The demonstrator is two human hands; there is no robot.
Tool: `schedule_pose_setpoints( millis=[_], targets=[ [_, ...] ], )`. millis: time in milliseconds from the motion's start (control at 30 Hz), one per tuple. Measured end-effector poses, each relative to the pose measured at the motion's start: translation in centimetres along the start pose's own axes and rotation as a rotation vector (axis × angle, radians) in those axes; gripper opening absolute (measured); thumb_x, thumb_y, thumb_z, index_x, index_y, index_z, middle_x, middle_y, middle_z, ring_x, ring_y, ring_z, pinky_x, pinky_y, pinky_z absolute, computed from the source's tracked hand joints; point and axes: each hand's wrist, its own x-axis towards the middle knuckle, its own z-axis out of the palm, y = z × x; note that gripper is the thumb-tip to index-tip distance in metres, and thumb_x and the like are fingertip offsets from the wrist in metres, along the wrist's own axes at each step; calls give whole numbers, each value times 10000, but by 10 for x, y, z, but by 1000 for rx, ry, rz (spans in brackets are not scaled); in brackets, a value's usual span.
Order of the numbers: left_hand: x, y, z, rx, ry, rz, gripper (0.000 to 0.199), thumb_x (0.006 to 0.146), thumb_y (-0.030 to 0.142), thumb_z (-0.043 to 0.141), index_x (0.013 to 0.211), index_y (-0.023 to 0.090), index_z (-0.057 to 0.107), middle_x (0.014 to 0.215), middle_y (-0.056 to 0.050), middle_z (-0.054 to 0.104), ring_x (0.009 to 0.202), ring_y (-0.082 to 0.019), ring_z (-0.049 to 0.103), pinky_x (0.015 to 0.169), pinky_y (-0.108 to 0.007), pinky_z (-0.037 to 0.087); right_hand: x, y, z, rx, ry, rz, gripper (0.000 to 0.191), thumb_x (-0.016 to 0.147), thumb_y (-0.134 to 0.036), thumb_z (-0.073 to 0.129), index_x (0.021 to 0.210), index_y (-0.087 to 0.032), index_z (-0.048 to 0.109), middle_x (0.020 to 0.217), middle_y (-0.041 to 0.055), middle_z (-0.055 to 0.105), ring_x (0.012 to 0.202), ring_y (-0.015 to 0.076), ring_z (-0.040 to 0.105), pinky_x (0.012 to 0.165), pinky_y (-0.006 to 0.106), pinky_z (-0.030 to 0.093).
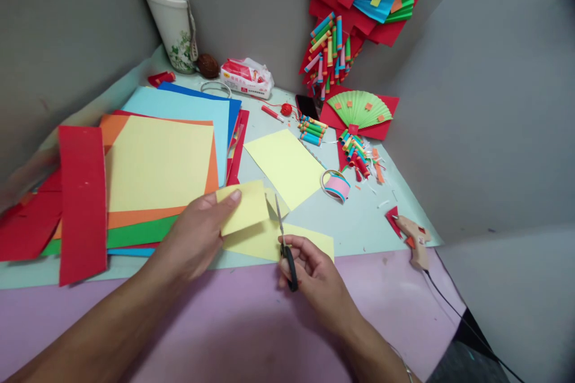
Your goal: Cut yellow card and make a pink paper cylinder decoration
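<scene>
My left hand (pixel 197 230) pinches a piece of yellow paper (pixel 245 206) between thumb and fingers, above the table's front part. A pair of scissors (pixel 287 257) with black handles is in my right hand (pixel 314 281), blades pointing up and away. The blades are beside the paper's right edge, where a small flap (pixel 277 204) of yellow paper stands off; whether they touch it I cannot tell. Beneath lies another yellow piece (pixel 309 239), partly hidden by the held paper and my right hand. Farther back a yellow sheet (pixel 287 161) lies flat.
A stack of coloured paper (pixel 162 161) is at left, with a red strip (pixel 83 203) on it. A tape roll (pixel 336 185), a glue gun (pixel 415 239) with its cord, and a green fan craft (pixel 359 111) lie right. A white cup (pixel 168 24) stands at the back.
</scene>
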Motion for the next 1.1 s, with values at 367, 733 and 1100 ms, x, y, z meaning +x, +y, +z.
schedule_pose_setpoints(
  millis=[367,733,1100],
  targets=[
    [7,14,-9,-104,172,199,126,850,186,654,948,129,709,949,-101,781,980,-267,718,858,-363,613,-33,-27,10,-1097,-375,-274,75,865,-128,623,840,-186,663,905,53,676,845,201,598,763,304,452],
    [14,11,-12,-223,102,159,181,873,115,572,967,90,724,949,-139,773,989,-277,715,874,-364,603,59,-51,-9,-1251,81,-270,391,825,-486,682,1034,-170,586,1019,78,618,836,199,578,699,305,408],
    [9,16,-6,-269,110,93,155,780,28,615,829,109,738,855,-132,783,927,-278,734,774,-296,625,92,-61,0,-1316,46,-128,459,681,-519,758,916,-178,559,968,76,591,747,185,542,592,282,367]
  ],
)
